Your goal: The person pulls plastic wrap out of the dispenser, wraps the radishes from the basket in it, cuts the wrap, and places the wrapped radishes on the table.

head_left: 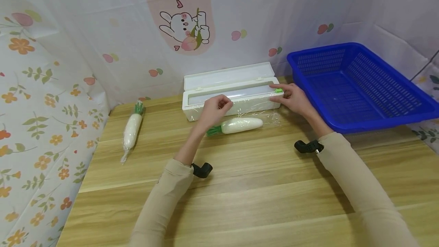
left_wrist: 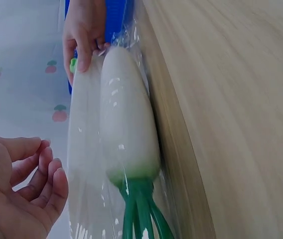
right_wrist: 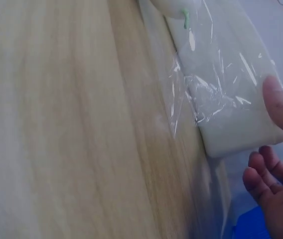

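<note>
A white cling film dispenser box (head_left: 236,105) stands near the wall, its lid (head_left: 229,76) tilted back. Clear cling film (right_wrist: 209,97) hangs from its front over a white radish (head_left: 241,125) with green stems, lying on the table. My left hand (head_left: 216,109) hovers at the box's front edge. In the left wrist view its fingers are loosely curled, thumb tip near the index finger, with nothing visible between them. At the box's right end, my right hand (head_left: 291,96) holds the corner, thumb on the front face and index finger over the top, around a green slider (head_left: 278,90).
A second radish (head_left: 132,130), wrapped in film with a twisted end, lies at the table's left side. The blue plastic basket (head_left: 343,125) stands at the right, close to my right hand. Behind the box hangs a printed cloth (head_left: 247,14); the wooden table (head_left: 253,186) extends towards me.
</note>
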A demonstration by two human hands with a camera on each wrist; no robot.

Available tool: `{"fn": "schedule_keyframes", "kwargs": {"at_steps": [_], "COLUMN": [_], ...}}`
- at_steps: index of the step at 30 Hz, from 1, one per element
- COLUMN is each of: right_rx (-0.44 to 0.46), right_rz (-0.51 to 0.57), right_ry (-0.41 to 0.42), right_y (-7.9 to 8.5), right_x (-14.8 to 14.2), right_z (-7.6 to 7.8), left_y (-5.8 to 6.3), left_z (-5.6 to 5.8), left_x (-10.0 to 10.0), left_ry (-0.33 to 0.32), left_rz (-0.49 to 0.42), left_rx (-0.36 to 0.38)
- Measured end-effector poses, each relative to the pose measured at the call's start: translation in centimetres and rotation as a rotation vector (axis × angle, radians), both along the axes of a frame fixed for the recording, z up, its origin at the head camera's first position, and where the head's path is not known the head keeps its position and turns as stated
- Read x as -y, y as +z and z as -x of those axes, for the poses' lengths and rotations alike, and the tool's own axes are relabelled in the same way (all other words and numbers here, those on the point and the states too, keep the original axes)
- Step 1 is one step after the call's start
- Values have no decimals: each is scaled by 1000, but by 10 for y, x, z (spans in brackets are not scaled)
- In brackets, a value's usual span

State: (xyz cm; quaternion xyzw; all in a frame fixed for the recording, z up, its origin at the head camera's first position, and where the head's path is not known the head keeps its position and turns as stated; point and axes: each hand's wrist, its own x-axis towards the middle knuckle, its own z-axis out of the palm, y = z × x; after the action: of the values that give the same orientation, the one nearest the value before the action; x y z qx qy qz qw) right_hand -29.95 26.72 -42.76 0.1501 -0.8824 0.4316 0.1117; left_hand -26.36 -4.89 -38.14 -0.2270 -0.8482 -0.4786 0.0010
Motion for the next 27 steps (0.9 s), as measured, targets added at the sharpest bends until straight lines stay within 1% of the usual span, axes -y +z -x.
{"fn": "schedule_keyframes", "kwargs": {"at_steps": [3,6,13,16,21,24,27], "right_rx": [-1,-9,26,36,43,47,40], "right_rz": [1,10,70,81,86,87,76], "right_ry": [-3,-1,53,56,58,59,58], "right_y": [-2,-2,-4,-5,-7,-8,-8], "right_x": [-1,-2,-4,-6,-6,-5,-6], "right_z": [1,1,3,3,4,4,3], "left_y": [2,2,1,-1,-4,-5,-6], "left_z": [3,7,15,19,23,24,24], "left_x": [-14,-29,-61,-74,-94,-105,-116], "left_ry": [-32,-54,-88,-89,-82,-74,-67], "left_rz": [31,76,166,192,217,234,272], "left_rx": [-19,-55,-128,-165,-205,-228,-256]}}
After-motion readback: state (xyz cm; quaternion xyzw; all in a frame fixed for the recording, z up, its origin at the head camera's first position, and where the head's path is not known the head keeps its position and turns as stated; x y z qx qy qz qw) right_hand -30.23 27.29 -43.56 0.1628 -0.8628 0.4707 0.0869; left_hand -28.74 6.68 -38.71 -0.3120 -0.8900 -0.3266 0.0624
